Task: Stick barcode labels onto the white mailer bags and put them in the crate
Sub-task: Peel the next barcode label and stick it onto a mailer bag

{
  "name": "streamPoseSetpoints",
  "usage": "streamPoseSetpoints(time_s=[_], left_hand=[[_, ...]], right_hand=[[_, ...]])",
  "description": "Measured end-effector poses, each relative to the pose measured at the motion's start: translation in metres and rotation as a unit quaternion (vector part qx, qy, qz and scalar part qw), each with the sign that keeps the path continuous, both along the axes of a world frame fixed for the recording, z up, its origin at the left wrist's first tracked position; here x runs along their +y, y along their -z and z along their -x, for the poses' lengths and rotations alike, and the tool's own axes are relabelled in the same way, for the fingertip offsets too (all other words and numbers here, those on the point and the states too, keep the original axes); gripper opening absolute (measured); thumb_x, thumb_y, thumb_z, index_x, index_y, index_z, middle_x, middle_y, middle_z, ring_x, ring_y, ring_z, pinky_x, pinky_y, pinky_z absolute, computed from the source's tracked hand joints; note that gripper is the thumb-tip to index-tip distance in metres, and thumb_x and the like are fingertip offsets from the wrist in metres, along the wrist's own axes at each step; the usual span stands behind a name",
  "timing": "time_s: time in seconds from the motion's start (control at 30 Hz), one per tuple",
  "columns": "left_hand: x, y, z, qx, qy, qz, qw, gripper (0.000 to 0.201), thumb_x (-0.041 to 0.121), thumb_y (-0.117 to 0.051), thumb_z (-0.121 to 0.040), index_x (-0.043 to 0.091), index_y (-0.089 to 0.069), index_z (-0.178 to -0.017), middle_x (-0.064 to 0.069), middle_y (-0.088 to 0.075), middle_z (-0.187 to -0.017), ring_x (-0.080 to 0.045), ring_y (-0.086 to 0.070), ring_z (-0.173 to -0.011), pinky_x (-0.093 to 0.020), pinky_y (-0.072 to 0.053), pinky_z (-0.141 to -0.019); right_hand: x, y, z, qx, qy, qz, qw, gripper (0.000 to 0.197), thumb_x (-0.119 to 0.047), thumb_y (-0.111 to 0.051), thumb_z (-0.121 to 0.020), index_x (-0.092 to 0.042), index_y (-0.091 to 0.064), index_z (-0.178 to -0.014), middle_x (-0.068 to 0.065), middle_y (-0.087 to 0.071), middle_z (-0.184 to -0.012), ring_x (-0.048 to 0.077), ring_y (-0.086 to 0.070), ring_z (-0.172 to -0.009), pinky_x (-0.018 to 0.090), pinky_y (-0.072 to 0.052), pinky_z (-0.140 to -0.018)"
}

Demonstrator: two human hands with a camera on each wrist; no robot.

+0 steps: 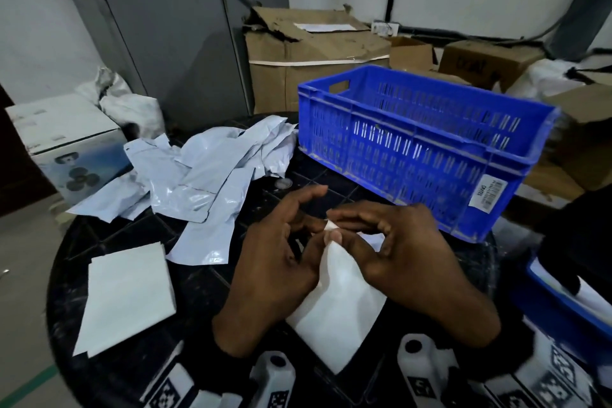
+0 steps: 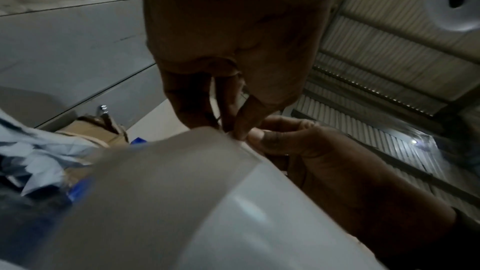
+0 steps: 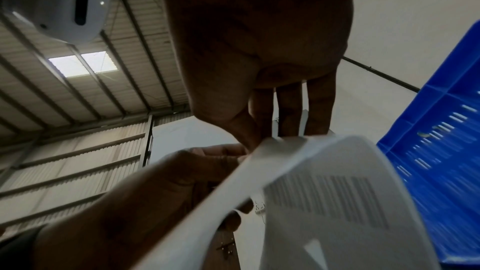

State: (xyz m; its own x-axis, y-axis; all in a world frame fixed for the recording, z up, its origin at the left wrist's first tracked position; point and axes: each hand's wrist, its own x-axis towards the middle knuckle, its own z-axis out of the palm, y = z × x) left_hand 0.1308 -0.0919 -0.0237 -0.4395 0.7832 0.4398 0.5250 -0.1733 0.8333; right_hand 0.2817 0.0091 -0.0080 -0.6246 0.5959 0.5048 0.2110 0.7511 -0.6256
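Note:
A white label sheet [image 1: 337,308] is held up over the near edge of the table, between both hands. My left hand [image 1: 318,242] pinches its top corner with thumb and fingers. My right hand [image 1: 351,228] pinches the same corner from the other side, its other fingers stretched out. The right wrist view shows a printed barcode on the curled sheet [image 3: 324,202] under my right hand [image 3: 259,134]. In the left wrist view my left hand [image 2: 233,126] meets the sheet's [image 2: 182,202] edge. White mailer bags [image 1: 205,169] lie heaped at the back left. The blue crate [image 1: 414,142] stands behind my hands.
The round black table [image 1: 205,278] also carries a flat stack of white sheets [image 1: 129,295] at the front left. Cardboard boxes [image 1: 314,53] and a grey cabinet [image 1: 159,26] stand behind it. A second blue bin [image 1: 563,308] sits at the right edge.

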Motion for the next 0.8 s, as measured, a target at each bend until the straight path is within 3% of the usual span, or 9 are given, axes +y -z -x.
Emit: streamPoseSetpoints(time_s=[0.1, 0.17, 0.3, 0.43, 0.53, 0.6, 0.67, 0.73, 0.8], left_hand=[[-0.001, -0.001, 0.000, 0.061, -0.083, 0.038, 0.994, 0.053, 0.042, -0.081, -0.082, 0.043, -0.060, -0.131, 0.027, -0.074, -0.086, 0.001, -0.072, -0.082, -0.035, -0.058, -0.081], [-0.003, -0.002, -0.002, 0.055, -0.100, 0.033, 0.993, 0.046, 0.048, -0.080, -0.080, 0.042, -0.066, -0.123, 0.029, -0.073, -0.084, 0.004, -0.071, -0.078, -0.035, -0.059, -0.079], [-0.005, -0.001, -0.003, 0.050, -0.074, 0.023, 0.996, 0.051, 0.027, -0.083, -0.085, 0.041, -0.059, -0.128, 0.025, -0.072, -0.083, 0.001, -0.071, -0.079, -0.027, -0.055, -0.070], [-0.007, 0.001, -0.002, 0.061, -0.048, 0.017, 0.997, 0.057, 0.021, -0.081, -0.087, 0.041, -0.053, -0.133, 0.021, -0.073, -0.086, 0.000, -0.071, -0.084, -0.015, -0.046, -0.063], [-0.006, 0.006, 0.004, 0.064, -0.051, 0.013, 0.997, 0.057, 0.018, -0.081, -0.085, 0.041, -0.056, -0.131, 0.020, -0.072, -0.087, -0.002, -0.071, -0.083, -0.018, -0.049, -0.066], [-0.008, 0.010, 0.008, 0.021, -0.043, 0.004, 0.999, 0.055, 0.014, -0.082, -0.084, 0.039, -0.059, -0.128, 0.016, -0.072, -0.084, -0.009, -0.072, -0.081, -0.024, -0.054, -0.072], [-0.009, 0.012, 0.012, -0.019, -0.028, -0.009, 0.999, 0.052, 0.008, -0.081, -0.084, 0.034, -0.062, -0.125, 0.011, -0.072, -0.081, -0.013, -0.072, -0.078, -0.018, -0.052, -0.074], [-0.011, 0.012, 0.014, -0.037, -0.016, -0.018, 0.999, 0.051, 0.006, -0.080, -0.085, 0.031, -0.063, -0.125, 0.007, -0.072, -0.079, -0.014, -0.072, -0.078, -0.015, -0.051, -0.072], [-0.011, 0.009, 0.014, -0.038, -0.002, -0.020, 0.999, 0.052, 0.008, -0.080, -0.086, 0.031, -0.060, -0.128, 0.005, -0.073, -0.080, -0.014, -0.073, -0.081, -0.019, -0.052, -0.069]], right_hand=[[-0.003, 0.004, 0.002, -0.006, 0.045, -0.061, 0.997, 0.028, -0.038, -0.073, -0.088, -0.035, -0.075, -0.115, -0.024, -0.077, -0.097, -0.001, -0.072, -0.076, 0.033, -0.062, -0.074], [-0.005, 0.005, 0.003, -0.019, 0.061, -0.091, 0.994, 0.030, -0.041, -0.069, -0.089, -0.037, -0.073, -0.118, -0.019, -0.078, -0.093, 0.009, -0.071, -0.064, 0.036, -0.061, -0.069], [-0.007, 0.003, 0.004, -0.016, 0.057, -0.078, 0.995, 0.024, -0.042, -0.065, -0.090, -0.037, -0.075, -0.111, -0.018, -0.078, -0.089, 0.009, -0.067, -0.055, 0.034, -0.059, -0.064], [-0.003, -0.001, 0.002, 0.028, 0.030, 0.003, 0.999, 0.012, -0.030, -0.074, -0.090, -0.030, -0.081, -0.099, -0.024, -0.077, -0.087, -0.005, -0.071, -0.070, 0.021, -0.057, -0.070], [0.004, -0.009, -0.001, 0.051, 0.017, 0.089, 0.995, 0.013, -0.018, -0.077, -0.090, -0.028, -0.080, -0.098, -0.022, -0.077, -0.081, 0.008, -0.075, -0.069, 0.019, -0.056, -0.070], [0.008, -0.014, -0.003, 0.079, 0.022, 0.111, 0.990, 0.012, -0.014, -0.078, -0.090, -0.023, -0.080, -0.097, -0.019, -0.077, -0.079, 0.004, -0.076, -0.074, 0.013, -0.053, -0.069], [0.013, -0.017, -0.004, 0.100, 0.030, 0.127, 0.986, 0.010, -0.012, -0.079, -0.089, -0.019, -0.080, -0.097, -0.015, -0.078, -0.079, -0.001, -0.075, -0.078, 0.008, -0.051, -0.071], [0.016, -0.019, -0.003, 0.086, 0.027, 0.145, 0.985, 0.013, -0.017, -0.082, -0.087, -0.020, -0.079, -0.099, -0.013, -0.079, -0.080, 0.001, -0.075, -0.082, 0.011, -0.053, -0.076], [0.012, -0.017, 0.000, 0.056, -0.026, 0.206, 0.977, 0.026, -0.024, -0.087, -0.080, -0.020, -0.078, -0.104, -0.009, -0.080, -0.085, 0.006, -0.076, -0.086, 0.021, -0.058, -0.083]])
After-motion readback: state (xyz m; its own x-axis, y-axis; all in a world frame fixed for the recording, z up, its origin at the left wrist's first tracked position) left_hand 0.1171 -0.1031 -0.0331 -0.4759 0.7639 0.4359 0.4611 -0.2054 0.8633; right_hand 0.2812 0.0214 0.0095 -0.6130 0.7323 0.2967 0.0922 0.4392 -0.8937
